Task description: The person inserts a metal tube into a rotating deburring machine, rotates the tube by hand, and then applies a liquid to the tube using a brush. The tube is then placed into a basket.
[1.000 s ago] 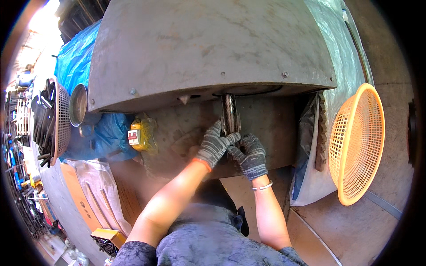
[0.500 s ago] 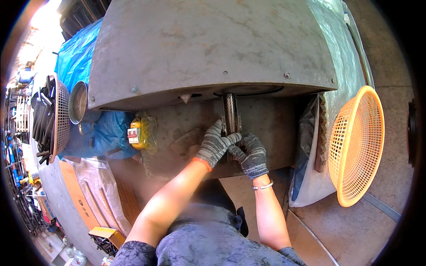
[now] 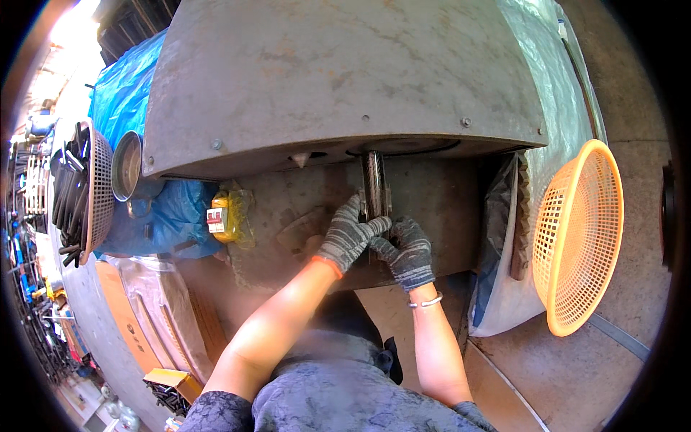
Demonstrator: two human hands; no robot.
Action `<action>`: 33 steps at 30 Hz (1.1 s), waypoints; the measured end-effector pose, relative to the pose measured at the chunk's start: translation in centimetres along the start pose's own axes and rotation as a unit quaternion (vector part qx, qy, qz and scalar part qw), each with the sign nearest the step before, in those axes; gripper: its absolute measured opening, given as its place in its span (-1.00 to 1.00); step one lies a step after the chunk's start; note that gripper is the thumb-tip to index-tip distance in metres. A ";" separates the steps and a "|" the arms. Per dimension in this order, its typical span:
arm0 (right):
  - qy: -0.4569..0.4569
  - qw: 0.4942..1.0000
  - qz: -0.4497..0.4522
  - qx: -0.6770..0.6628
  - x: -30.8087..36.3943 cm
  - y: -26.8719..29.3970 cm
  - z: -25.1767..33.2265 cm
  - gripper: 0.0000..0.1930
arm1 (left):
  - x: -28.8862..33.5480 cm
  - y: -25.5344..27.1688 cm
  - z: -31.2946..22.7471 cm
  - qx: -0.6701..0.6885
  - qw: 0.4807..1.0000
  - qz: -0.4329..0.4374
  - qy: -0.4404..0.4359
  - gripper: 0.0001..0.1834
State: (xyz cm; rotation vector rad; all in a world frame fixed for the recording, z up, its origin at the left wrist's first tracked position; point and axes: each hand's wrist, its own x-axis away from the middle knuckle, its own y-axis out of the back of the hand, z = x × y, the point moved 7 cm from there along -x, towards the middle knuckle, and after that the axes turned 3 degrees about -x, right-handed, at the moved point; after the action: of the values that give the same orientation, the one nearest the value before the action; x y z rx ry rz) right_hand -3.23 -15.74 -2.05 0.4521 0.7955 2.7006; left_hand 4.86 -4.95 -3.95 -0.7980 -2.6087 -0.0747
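Hands [image 3: 381, 241] unmoved on metal bar [image 3: 373, 183]

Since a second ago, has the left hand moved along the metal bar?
No. The left hand grips the metal bar at the same spot below the machine's overhang.

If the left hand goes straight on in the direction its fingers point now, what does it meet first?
The left hand in its grey glove points up and to the right, and its fingers already touch the upright metal rod. Going on, it would probably press against that rod, with the right hand just beside it; depth is unclear.
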 end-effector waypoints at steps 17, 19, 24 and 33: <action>0.025 0.998 -0.009 -0.051 0.1 0.4 1.3 -0.73 | 0.1 0.1 -0.3 -0.022 0.999 0.004 0.022 -0.54; 0.051 0.998 -0.011 -0.033 0.0 0.3 1.0 -0.73 | 0.0 0.1 -0.1 -0.023 1.000 -0.002 0.002 -0.54; 0.016 0.999 0.000 -0.042 0.1 0.1 0.4 -0.70 | 0.0 0.2 -0.2 -0.051 0.999 -0.008 0.013 -0.51; 0.024 0.998 0.003 -0.060 0.1 0.0 -0.2 -0.71 | 0.1 0.3 -0.7 -0.058 0.998 -0.001 0.015 -0.47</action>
State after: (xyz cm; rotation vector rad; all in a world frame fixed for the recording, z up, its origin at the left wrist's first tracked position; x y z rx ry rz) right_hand -3.40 -15.77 -2.16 0.3632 0.6399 2.7545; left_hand 5.17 -4.78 -3.30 -0.8271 -2.5961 -0.2388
